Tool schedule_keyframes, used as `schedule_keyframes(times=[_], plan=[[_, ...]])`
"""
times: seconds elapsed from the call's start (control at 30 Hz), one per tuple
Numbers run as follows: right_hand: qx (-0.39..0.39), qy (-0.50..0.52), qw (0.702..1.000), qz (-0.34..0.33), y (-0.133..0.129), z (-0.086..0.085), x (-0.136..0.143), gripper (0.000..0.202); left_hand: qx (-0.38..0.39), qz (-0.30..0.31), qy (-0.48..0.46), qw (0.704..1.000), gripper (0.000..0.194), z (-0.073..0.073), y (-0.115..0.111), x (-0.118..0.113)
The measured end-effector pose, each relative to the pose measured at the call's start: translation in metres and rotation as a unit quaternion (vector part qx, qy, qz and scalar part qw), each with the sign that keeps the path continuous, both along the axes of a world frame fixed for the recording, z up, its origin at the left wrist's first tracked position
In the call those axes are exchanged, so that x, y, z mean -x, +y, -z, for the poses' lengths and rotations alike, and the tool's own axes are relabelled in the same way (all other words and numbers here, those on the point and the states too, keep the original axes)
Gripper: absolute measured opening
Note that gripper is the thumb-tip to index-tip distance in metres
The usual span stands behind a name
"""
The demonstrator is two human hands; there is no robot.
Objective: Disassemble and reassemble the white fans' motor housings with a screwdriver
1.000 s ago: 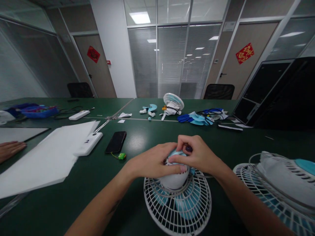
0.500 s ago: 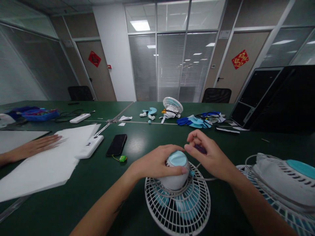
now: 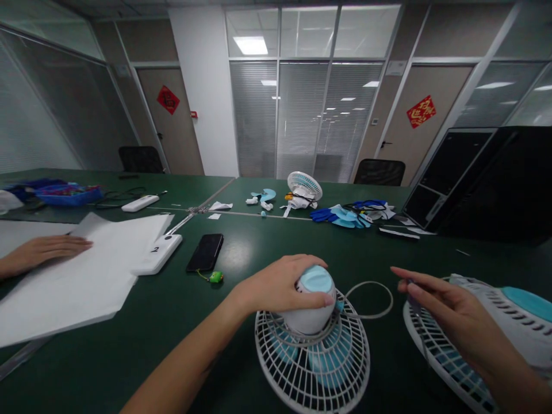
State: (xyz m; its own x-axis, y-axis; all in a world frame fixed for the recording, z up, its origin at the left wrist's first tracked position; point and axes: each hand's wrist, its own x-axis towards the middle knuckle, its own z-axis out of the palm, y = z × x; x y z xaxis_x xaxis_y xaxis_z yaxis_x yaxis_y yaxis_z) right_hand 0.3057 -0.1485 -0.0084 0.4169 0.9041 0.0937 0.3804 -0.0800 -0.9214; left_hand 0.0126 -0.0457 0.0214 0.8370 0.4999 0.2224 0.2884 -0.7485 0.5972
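A white fan (image 3: 313, 319) with pale blue blades lies on its grille before me, its rounded motor housing upward with a light blue cap on top. My left hand (image 3: 287, 287) is wrapped around that housing, thumb on the near side. Off to the right, my right hand (image 3: 448, 310) pinches a screwdriver (image 3: 415, 305) with a dark purplish handle; its thin shaft points down over the grille of a second fan (image 3: 448, 356). Part of this second fan is hidden behind my right hand and forearm. A pale cord (image 3: 390, 299) loops out from the first fan's housing.
A black phone (image 3: 206, 253) with a green charm and a white power strip (image 3: 157, 256) lie left of centre. Another person's hand (image 3: 58, 247) rests on white sheets (image 3: 99, 270). Farther back are a small fan (image 3: 304, 187), blue gloves (image 3: 349, 215) and a black case (image 3: 474, 178).
My right hand has moved right, from beside the first fan's housing to over the second fan, carrying the screwdriver. My left hand stays put. The other person's hand has slid left.
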Motion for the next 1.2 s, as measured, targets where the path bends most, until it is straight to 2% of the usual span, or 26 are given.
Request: schedule_keyframes(times=[0.07,0.13,0.2,0.27,0.37,0.43,0.53,0.63,0.77,0.83,0.93,1.0,1.03,1.07,1.13,1.2], plan=[[-0.012,0.008,0.998,0.058,-0.012,0.01,-0.01,0.055,0.001,0.0,0.0,1.0,0.053,0.0,0.0,0.0],[-0.032,-0.031,0.994,0.101,-0.025,0.022,-0.017,0.053,0.004,0.0,0.0,1.0,0.053,0.0,0.0,0.0],[-0.064,-0.147,0.979,0.127,-0.039,0.039,-0.018,0.046,0.005,0.001,-0.002,1.0,0.052,0.0,0.0,0.0],[-0.125,-0.302,0.936,0.132,-0.053,0.06,-0.013,0.033,0.008,0.003,-0.005,1.0,0.05,0.0,0.0,0.0],[-0.238,-0.465,0.852,0.042,-0.068,0.089,-0.002,0.014,0.016,0.001,-0.002,1.0,0.051,0.0,0.0,-0.001],[-0.27,-0.508,0.817,-0.025,-0.072,0.1,0.006,0.017,0.017,-0.003,0.004,1.0,0.051,-0.001,0.0,-0.001],[-0.241,-0.527,0.813,-0.056,-0.075,0.105,0.015,0.029,0.01,-0.008,0.011,1.0,0.05,-0.002,-0.001,-0.001],[-0.209,-0.522,0.825,-0.053,-0.079,0.105,0.021,0.027,0.006,-0.009,0.013,1.0,0.049,-0.002,-0.002,-0.002],[-0.14,-0.477,0.865,-0.075,-0.088,0.096,0.016,0.018,0.012,-0.01,0.015,1.0,0.05,-0.002,-0.002,-0.002],[-0.15,-0.472,0.868,-0.036,-0.088,0.081,0.001,0.02,0.016,-0.011,0.02,1.0,0.049,-0.002,-0.002,-0.002],[-0.172,-0.506,0.829,0.162,-0.079,0.045,-0.041,0.015,0.019,-0.011,0.026,0.999,0.048,-0.003,-0.002,-0.002],[-0.139,-0.507,0.793,0.309,-0.071,0.019,-0.071,0.025,0.021,-0.012,0.029,0.999,0.049,-0.003,-0.002,-0.002],[-0.109,-0.497,0.787,0.348,-0.068,0.008,-0.085,0.029,0.022,-0.012,0.032,0.999,0.05,-0.004,-0.002,-0.002],[-0.063,-0.483,0.798,0.354,-0.066,-0.002,-0.096,0.031,0.023,-0.012,0.034,0.999,0.051,-0.004,-0.002,-0.002],[0.04,-0.415,0.855,0.31,-0.063,-0.014,-0.111,0.034,0.024,-0.014,0.039,0.999,0.053,-0.005,-0.003,-0.001],[0.082,-0.336,0.903,0.254,-0.061,-0.018,-0.119,0.035,0.026,-0.015,0.04,0.999,0.053,-0.006,-0.003,-0.001]])
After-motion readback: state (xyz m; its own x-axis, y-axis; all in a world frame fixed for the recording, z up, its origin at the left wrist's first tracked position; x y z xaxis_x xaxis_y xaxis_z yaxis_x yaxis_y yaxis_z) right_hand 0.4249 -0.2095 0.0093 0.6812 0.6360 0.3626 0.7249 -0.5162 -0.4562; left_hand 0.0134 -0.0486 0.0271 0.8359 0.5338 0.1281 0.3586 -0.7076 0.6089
